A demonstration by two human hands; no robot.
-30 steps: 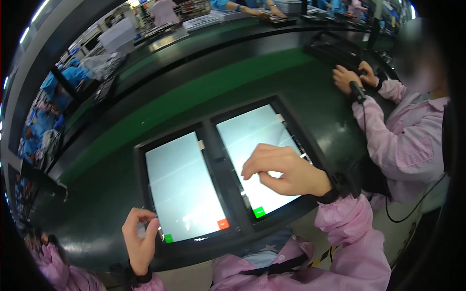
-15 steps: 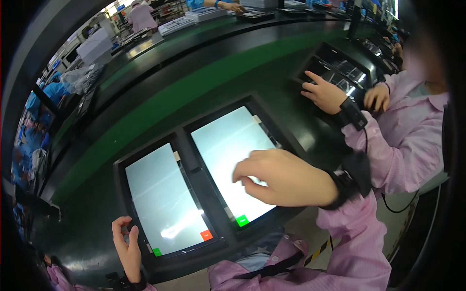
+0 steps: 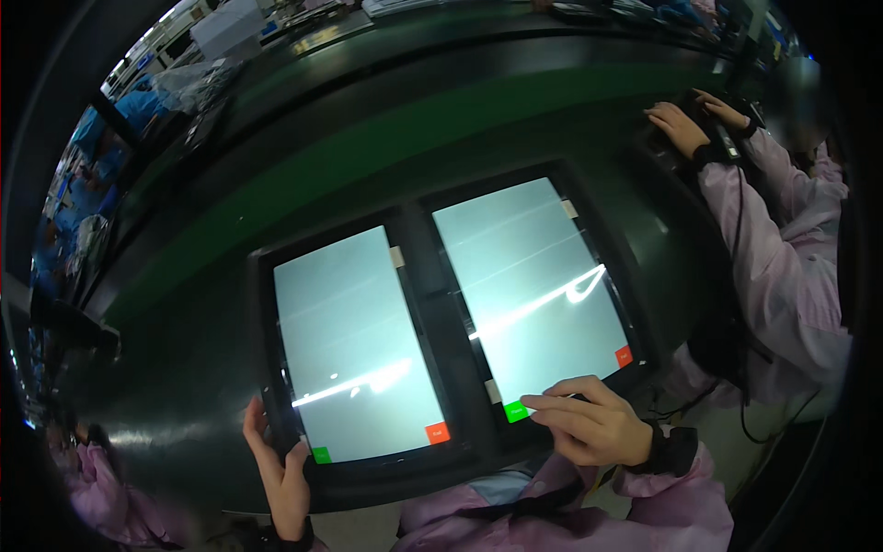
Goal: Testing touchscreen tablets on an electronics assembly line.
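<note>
Two lit tablets lie side by side in a black tray (image 3: 416, 276), their screens plain pale white. My right hand (image 3: 593, 428) is over the lower edge of the right tablet (image 3: 533, 285), holding nothing. Its index finger is stretched out to a green square (image 3: 517, 411) in the screen's lower left corner; I cannot tell whether it touches. At the tray's lower left edge is my left hand (image 3: 283, 483), thumb and fingers apart. The thumb lies close to the lower left corner of the left tablet (image 3: 354, 340), near its small green square (image 3: 321, 455).
A co-worker in a pink striped sleeve (image 3: 782, 248) sits at the right, hands over a dark object. The dark green bench (image 3: 184, 377) runs beyond the tray. Clear plastic wrap (image 3: 191, 85) and a white stack (image 3: 227, 32) are at the far left.
My right hand has come down from over the right screen to its lower green square. My view has shifted, so the tray appears farther right. The co-worker's hands have moved closer together.
</note>
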